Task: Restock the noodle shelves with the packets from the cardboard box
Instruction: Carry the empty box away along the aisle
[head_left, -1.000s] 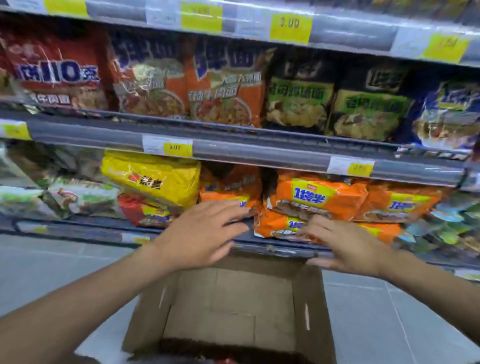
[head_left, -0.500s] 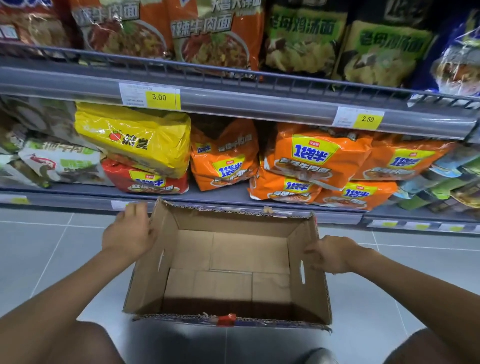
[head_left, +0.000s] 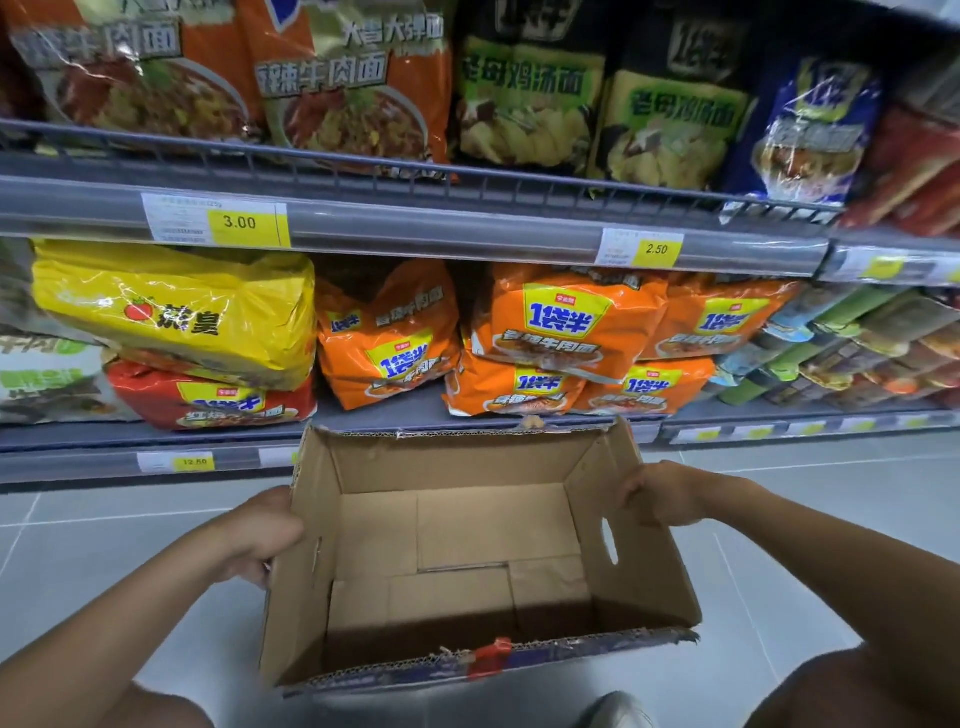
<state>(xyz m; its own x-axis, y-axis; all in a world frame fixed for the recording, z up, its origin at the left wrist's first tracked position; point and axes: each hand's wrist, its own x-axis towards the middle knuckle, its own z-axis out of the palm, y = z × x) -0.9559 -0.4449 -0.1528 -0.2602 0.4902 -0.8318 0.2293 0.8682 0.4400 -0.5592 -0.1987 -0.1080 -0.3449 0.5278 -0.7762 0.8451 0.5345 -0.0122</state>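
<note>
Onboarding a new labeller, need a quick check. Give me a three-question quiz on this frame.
1. True or false: the cardboard box is full.
2. Which price tag hangs above the yellow packet? A) 2.50 B) 3.00 C) 12.50
3. What do the left hand and the right hand grip?
Key: 1 false, it is empty. 2 B, the 3.00 tag. 3 the box's side walls, one hand on each.
</note>
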